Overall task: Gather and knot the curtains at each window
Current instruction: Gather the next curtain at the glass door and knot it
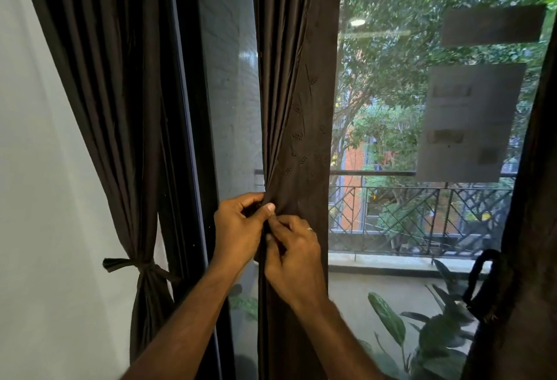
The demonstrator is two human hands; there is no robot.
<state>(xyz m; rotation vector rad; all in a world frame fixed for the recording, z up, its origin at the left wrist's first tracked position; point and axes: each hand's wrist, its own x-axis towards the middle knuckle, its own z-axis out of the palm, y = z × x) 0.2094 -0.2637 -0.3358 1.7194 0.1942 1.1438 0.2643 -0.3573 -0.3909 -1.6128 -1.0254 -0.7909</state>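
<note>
While the dark middle curtain panel [297,108] hangs straight down, long axis from 12 to 6 o'clock, both hands pinch its bunched folds, the left hand [238,229] at 10 o'clock of the right hand [294,254], touching.
</note>
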